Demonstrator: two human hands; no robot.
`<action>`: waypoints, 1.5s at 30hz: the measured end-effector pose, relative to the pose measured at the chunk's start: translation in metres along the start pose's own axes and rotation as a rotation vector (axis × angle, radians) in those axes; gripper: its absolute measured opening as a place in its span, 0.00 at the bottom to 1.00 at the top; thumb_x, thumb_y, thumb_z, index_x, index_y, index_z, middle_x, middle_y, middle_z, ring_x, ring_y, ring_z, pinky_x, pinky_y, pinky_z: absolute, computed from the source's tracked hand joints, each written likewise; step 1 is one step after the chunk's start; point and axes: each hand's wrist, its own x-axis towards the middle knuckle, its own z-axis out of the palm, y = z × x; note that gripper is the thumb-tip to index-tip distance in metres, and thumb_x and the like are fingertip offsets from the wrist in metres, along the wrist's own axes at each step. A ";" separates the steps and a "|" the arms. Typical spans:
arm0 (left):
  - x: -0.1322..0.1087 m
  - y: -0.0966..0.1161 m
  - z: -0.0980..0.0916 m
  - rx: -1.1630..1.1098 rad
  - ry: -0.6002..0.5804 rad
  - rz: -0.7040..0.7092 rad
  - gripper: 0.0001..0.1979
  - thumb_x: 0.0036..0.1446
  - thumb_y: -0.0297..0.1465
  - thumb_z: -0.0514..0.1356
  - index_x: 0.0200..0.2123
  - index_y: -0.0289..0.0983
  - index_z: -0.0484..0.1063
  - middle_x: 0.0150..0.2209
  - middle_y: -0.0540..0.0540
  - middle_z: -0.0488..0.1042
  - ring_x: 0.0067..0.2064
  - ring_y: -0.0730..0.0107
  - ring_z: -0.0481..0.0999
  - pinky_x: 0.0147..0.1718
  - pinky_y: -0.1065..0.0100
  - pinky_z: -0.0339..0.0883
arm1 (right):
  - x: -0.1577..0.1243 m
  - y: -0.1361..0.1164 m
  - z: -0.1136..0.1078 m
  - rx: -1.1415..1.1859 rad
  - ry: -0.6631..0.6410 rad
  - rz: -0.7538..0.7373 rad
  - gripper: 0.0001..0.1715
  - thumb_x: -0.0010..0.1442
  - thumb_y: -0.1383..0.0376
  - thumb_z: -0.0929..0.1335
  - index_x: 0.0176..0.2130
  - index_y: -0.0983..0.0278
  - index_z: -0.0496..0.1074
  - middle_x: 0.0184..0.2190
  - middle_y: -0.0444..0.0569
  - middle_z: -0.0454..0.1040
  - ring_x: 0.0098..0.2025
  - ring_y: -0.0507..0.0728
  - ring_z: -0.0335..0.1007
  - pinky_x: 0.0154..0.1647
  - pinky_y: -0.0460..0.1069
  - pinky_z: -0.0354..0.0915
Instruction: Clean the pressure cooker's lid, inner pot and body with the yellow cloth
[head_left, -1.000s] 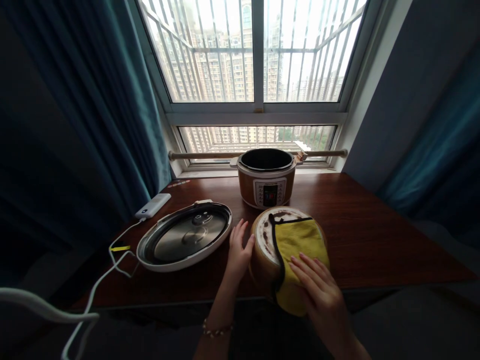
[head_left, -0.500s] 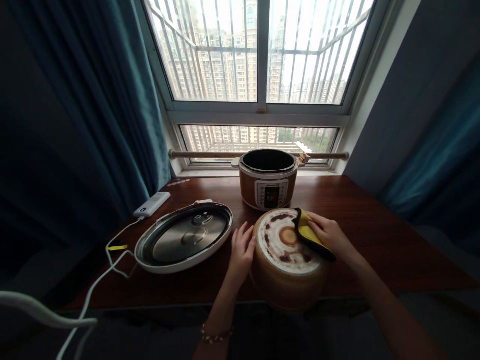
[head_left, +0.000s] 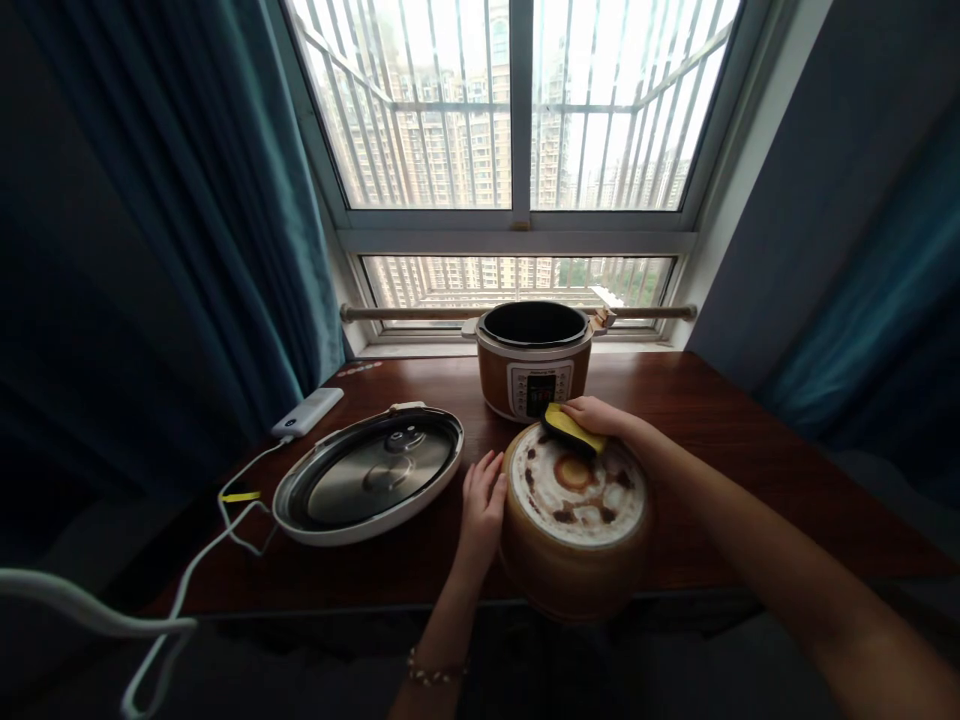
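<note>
An upturned golden-brown pot shows its whitish, brown-stained base near the table's front edge. On the pot's left side rests my left hand, its fingers spread against the wall. My right hand presses a yellow cloth with a black edge on the far part of the base. Just beyond stands a brown and white electric cooker, its top uncovered and its inside dark. To the left lies a round lid, its metal inner side facing up.
A white power bank with a white cable lies at the table's left edge; a yellow tie is on the cable. Behind the dark red table are a barred window and a horizontal rail. Blue curtains hang on both sides.
My right hand has moved the cloth from the right side of the pot's base to its far side, closer to the cooker. My left hand has stayed at the pot's left side.
</note>
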 end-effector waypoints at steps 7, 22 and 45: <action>0.000 -0.004 0.002 -0.073 -0.023 -0.036 0.20 0.57 0.36 0.51 0.49 0.32 0.70 0.54 0.36 0.66 0.58 0.56 0.61 0.59 0.52 0.48 | -0.021 0.040 0.005 0.568 -0.005 0.091 0.21 0.59 0.55 0.62 0.39 0.69 0.73 0.30 0.52 0.77 0.26 0.53 0.70 0.27 0.46 0.65; -0.002 0.002 0.003 -0.049 -0.038 -0.046 0.22 0.57 0.36 0.50 0.50 0.30 0.68 0.55 0.35 0.65 0.59 0.56 0.60 0.60 0.52 0.46 | -0.158 0.073 0.028 1.084 0.533 0.101 0.27 0.49 0.48 0.69 0.42 0.62 0.72 0.32 0.46 0.77 0.30 0.54 0.72 0.29 0.45 0.66; -0.004 0.005 0.001 -0.030 -0.026 0.001 0.18 0.59 0.34 0.49 0.48 0.36 0.70 0.54 0.41 0.67 0.58 0.62 0.61 0.59 0.56 0.49 | -0.204 -0.092 0.134 -0.372 0.777 -0.533 0.23 0.65 0.69 0.55 0.57 0.59 0.62 0.54 0.42 0.66 0.56 0.55 0.61 0.55 0.50 0.56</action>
